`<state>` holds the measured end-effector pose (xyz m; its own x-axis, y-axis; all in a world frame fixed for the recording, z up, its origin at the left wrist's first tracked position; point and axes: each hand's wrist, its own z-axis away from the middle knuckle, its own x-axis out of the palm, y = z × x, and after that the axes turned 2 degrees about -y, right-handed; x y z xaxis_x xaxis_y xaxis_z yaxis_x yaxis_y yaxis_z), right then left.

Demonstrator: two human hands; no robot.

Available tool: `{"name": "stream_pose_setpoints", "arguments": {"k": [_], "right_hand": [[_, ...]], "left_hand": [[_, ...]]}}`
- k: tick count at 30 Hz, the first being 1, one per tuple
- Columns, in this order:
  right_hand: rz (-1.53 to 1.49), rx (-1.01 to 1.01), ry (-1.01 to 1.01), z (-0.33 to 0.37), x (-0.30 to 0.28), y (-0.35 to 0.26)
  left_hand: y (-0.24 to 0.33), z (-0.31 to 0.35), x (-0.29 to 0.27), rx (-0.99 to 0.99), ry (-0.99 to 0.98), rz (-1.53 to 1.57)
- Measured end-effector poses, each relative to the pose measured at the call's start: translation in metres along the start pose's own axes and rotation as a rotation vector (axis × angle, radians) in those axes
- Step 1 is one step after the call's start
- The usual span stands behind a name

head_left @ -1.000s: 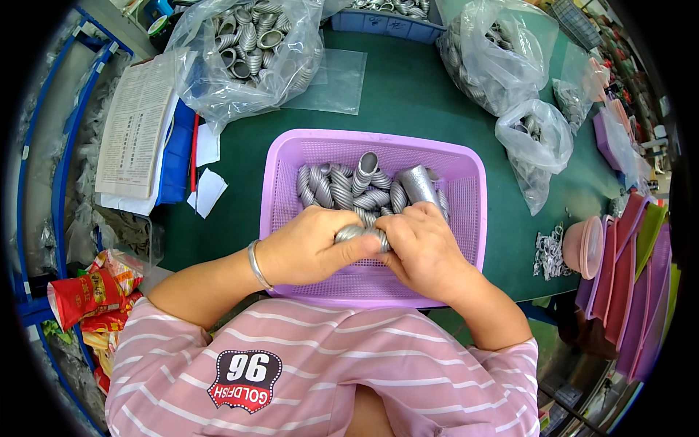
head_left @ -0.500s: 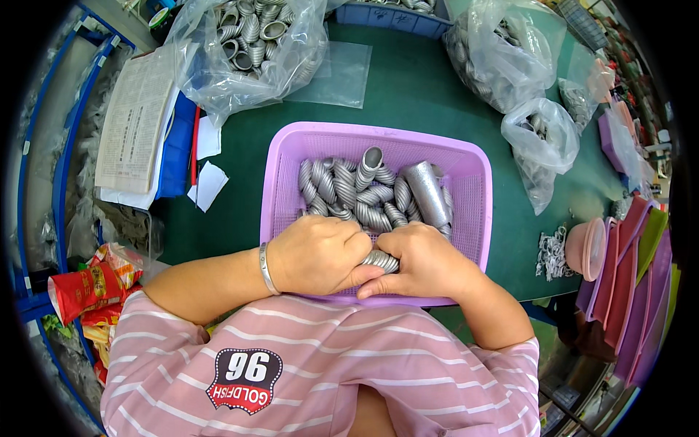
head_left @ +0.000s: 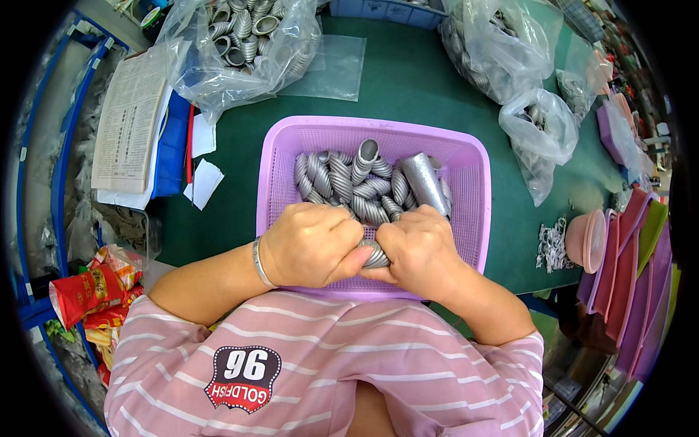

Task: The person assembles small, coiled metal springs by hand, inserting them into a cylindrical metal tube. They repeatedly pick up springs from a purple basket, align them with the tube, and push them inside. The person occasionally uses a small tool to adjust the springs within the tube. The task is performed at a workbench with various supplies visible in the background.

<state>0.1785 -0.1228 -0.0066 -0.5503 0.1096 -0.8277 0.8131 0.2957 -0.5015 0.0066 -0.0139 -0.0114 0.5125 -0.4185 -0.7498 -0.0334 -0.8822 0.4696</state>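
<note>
Over the near edge of a lilac plastic basket (head_left: pixel 375 125), both my hands grip one spirally ribbed, silver-grey piece (head_left: pixel 376 255). My left hand (head_left: pixel 309 244) is closed round its left end, thumb pointing right. My right hand (head_left: pixel 420 247) wraps its other end, fingers curled and thumb underneath. Only the ribbed middle shows between them. Inside the basket, just beyond my knuckles, lie several similar ribbed pieces (head_left: pixel 341 178). One hollow piece (head_left: pixel 366 156) stands tilted with its round opening up. A smooth grey metal cylinder (head_left: pixel 424 183) leans on the pile at the right.
Clear bags of ribbed pieces (head_left: pixel 244 44) and further parts (head_left: pixel 499 51) sit on the green table (head_left: pixel 408 65). At left are a printed paper stack (head_left: pixel 127 124) and red packets (head_left: pixel 87 295). White cords (head_left: pixel 553 246), a pink tub (head_left: pixel 585 240) and coloured bins (head_left: pixel 633 277) stand right.
My right hand has shifted slightly away from my body, and the grip on the ribbed piece has turned a little. The whole view has shifted slightly. Both hands still hold the piece.
</note>
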Motion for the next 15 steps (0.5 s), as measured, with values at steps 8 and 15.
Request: {"name": "stream_pose_setpoints", "arguments": {"k": [8,15], "right_hand": [[-0.744,0.406,-0.846,-0.024,-0.027,-0.008],[-0.344,0.263,-0.474,-0.017,-0.012,-0.008]], "left_hand": [[-0.009,-0.015,-0.016,0.334,-0.114,0.012],[-0.009,-0.012,-0.010,0.207,-0.080,-0.023]]}}
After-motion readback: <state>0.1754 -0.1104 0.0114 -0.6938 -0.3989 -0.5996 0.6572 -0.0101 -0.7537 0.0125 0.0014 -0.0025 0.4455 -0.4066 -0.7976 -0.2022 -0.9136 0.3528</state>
